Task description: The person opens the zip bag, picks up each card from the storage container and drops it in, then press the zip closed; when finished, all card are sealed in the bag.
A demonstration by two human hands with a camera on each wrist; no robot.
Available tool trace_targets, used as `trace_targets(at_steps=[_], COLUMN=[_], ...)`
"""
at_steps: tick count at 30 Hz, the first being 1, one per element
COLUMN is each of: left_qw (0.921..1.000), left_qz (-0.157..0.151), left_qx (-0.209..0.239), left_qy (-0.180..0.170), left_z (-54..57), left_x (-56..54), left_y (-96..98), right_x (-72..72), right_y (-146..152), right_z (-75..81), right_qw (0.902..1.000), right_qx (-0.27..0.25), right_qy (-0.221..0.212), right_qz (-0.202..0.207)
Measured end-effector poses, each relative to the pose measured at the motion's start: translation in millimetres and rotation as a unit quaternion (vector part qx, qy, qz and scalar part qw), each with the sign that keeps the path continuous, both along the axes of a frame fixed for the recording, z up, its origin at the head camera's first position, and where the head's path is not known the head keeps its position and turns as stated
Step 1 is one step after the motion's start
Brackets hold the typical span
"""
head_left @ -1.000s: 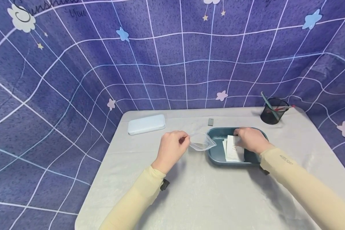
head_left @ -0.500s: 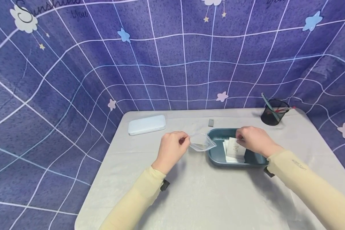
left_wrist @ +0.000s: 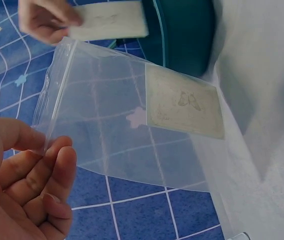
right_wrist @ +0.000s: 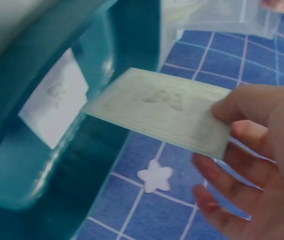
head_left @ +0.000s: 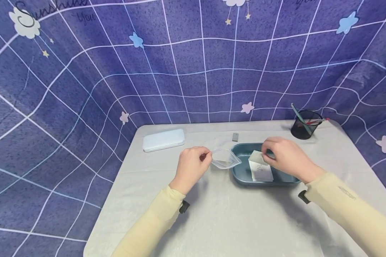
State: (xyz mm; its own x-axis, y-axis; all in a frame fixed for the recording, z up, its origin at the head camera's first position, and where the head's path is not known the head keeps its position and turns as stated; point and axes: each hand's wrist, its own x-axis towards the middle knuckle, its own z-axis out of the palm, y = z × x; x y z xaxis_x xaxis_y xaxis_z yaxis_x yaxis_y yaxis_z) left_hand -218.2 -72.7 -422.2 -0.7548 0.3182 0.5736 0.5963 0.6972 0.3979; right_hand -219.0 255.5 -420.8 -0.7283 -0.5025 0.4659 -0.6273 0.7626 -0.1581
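My left hand (head_left: 193, 162) pinches a clear zip bag (left_wrist: 116, 95) by the corner of its zip edge. A square pale card (left_wrist: 187, 102) with a faint butterfly print lies inside the bag, near its bottom. My right hand (head_left: 284, 157) pinches another pale card (right_wrist: 157, 107) by one edge between thumb and fingers. That card is raised and tilted above the teal tray (head_left: 257, 184). White printed paper (right_wrist: 56, 100) lies on the tray's floor; how many sheets there are I cannot tell. The bag's right end reaches the tray's left rim in the head view.
A pale blue flat case (head_left: 164, 140) lies at the back left of the table. Behind the tray is a small grey block (head_left: 235, 137). A black mesh pen cup (head_left: 303, 128) with pens stands at the back right, before a blue grid-patterned cloth (head_left: 186, 71).
My right hand has lifted a card from the pile in the tray and tilted it up toward the bag. The left hand and bag have stayed nearly still.
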Motion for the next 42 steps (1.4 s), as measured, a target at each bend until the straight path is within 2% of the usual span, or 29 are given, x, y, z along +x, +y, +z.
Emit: trace_targets(at_steps=[4, 8, 18, 23, 26, 28, 35, 42], left_qw=[1.0000, 1.0000, 1.0000, 1.0000, 1.0000, 1.0000, 1.0000, 1.0000], left_qz=[0.002, 0.000, -0.002, 0.000, 0.001, 0.002, 0.003, 0.002], left_qx=[0.000, 0.002, 0.001, 0.000, 0.001, 0.001, 0.002, 0.002], left_qy=[0.001, 0.000, 0.008, 0.005, 0.001, 0.000, -0.003, -0.002], left_z=[0.1, 0.5, 3.1, 3.6, 3.6, 3.7, 3.8, 2.8], left_x=[0.0, -0.1, 2.4, 3.0, 3.2, 3.4, 4.4, 5.5], left_y=[0.5, 1.0, 0.9, 1.6, 2.3, 2.7, 1.7, 0.8], right_x=[7.4, 14.8, 37.7, 46.6, 48.4, 48.3, 40.8, 30.1], right_y=[-6, -12, -37, -55, -66, -72, -81, -88], right_z=[13.5, 29.4, 66.3, 76.0, 75.6, 72.0, 45.5, 22.2], right_qw=[0.9978, 0.9940, 0.9833, 0.9751, 0.9696, 0.9695, 0.9848, 0.9890], right_qx=[-0.036, -0.064, -0.095, -0.106, -0.120, -0.124, -0.103, -0.109], right_qy=[0.053, 0.085, 0.141, 0.161, 0.165, 0.158, 0.093, 0.064], right_qz=[0.018, 0.026, 0.065, 0.111, 0.136, 0.141, 0.104, 0.077])
